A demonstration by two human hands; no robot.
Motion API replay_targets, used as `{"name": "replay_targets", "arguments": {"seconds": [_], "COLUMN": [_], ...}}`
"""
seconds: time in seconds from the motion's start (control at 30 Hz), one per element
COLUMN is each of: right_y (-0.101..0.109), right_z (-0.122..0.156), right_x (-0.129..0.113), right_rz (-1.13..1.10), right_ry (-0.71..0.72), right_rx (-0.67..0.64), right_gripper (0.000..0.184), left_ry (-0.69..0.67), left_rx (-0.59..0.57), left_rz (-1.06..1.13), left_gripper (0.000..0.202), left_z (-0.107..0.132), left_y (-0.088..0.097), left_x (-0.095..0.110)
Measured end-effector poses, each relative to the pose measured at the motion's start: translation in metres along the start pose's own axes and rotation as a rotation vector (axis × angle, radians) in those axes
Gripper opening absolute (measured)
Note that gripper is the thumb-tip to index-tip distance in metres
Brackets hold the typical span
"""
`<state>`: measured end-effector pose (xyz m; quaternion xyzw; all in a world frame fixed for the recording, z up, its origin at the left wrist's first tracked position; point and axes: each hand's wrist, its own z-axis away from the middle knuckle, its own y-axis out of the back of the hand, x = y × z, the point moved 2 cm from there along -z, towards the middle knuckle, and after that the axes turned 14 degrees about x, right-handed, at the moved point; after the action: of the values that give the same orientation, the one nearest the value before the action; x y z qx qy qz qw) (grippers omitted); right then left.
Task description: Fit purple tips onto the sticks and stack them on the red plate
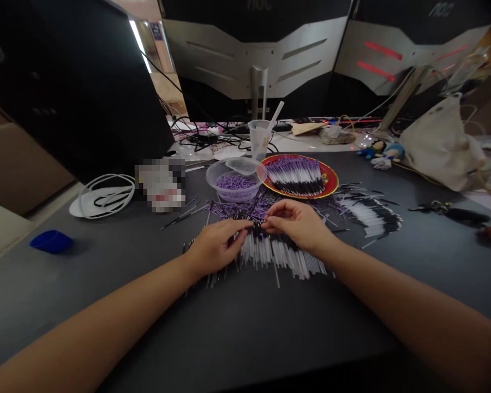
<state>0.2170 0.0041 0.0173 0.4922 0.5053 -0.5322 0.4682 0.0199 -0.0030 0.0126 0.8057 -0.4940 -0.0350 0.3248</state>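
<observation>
My left hand [215, 248] and my right hand [298, 225] meet fingertip to fingertip above a pile of thin black-and-white sticks [286, 256]. Thumb and forefinger of the left hand come together at the black ends of the sticks; what they hold is too small to name. The right hand's fingers are pinched close beside them, and anything between them is also too small to make out. Behind the fingers lie loose small purple pieces [225, 209]. A clear plastic bowl [211, 185] holds more purple pieces. Purple-topped sticks [297, 173] lie side by side on a red plate [332, 182].
More sticks [368, 215] lie fanned out at the right, near pliers [462, 214]. A plastic cup [258, 142] with a straw stands behind the bowl. At left are a blue cap-like container [51, 241] and a coiled white cable [118, 191]. Monitors [253, 49] line the back.
</observation>
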Motion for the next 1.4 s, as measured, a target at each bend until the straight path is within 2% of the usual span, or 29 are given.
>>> {"name": "replay_targets", "arguments": {"seconds": [0.13,0.2,0.43,0.83,1.13,1.4], "right_y": [0.007,0.01,0.012,0.012,0.015,0.014], "right_z": [0.0,-0.001,-0.002,-0.001,-0.001,0.0], "right_x": [-0.009,-0.012,-0.014,-0.014,-0.017,-0.018], "right_rz": [-0.125,-0.154,-0.141,-0.118,-0.033,0.009], "right_ry": [0.011,0.008,0.014,0.057,0.158,0.19], "right_rx": [0.043,0.04,0.051,0.061,0.108,0.067], "right_gripper": [0.02,0.019,0.016,0.019,0.017,0.014], "left_ry": [-0.004,-0.035,-0.12,-0.107,-0.106,-0.116], "left_rx": [-0.061,-0.082,-0.047,-0.068,-0.046,-0.038], "left_rz": [-0.025,-0.046,-0.098,-0.117,-0.087,-0.083], "left_gripper": [0.039,0.038,0.032,0.031,0.031,0.03], "left_z": [0.005,0.006,0.005,0.006,0.005,0.006], "left_y": [-0.003,-0.004,-0.004,-0.005,-0.004,-0.004], "left_x": [-0.003,-0.003,-0.004,-0.006,-0.004,-0.004]}}
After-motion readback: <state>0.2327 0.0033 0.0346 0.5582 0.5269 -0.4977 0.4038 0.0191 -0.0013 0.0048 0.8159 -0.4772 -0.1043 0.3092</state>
